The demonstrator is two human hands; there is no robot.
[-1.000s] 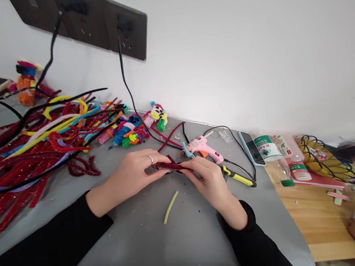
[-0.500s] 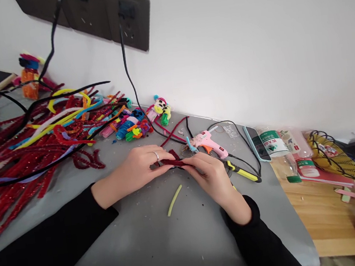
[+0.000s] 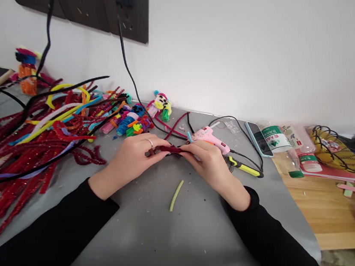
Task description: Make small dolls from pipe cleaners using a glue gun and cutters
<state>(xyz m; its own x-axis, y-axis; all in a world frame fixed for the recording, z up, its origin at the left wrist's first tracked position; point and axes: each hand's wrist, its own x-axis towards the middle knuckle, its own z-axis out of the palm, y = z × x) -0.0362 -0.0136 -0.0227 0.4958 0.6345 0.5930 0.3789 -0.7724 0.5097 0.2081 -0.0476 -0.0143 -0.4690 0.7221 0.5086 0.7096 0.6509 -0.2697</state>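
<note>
Between my two hands is a small bundle of dark red pipe cleaners (image 3: 172, 149), held low over the grey table. My left hand (image 3: 135, 159) pinches its left end; a ring circles one finger. On the right end, my right hand (image 3: 207, 164) is closed with thumb and fingers pressed together. Fingers hide much of the bundle. A pink glue gun (image 3: 211, 137) lies just beyond my right hand, and yellow-handled pliers (image 3: 245, 168) rest beside it. Nearer to me is a short pale green pipe cleaner piece (image 3: 176, 195).
Many loose pipe cleaners (image 3: 46, 145) are heaped on the left. Small pipe-cleaner dolls (image 3: 130, 119) sit along the wall. A phone (image 3: 259, 139) and a plastic bottle (image 3: 279, 146) stand at right. A black cord (image 3: 126, 66) hangs from the wall socket (image 3: 130, 13).
The view has shifted slightly. Both hands still grip the dark red bundle, which now looks flatter and more in line between the fingers.
</note>
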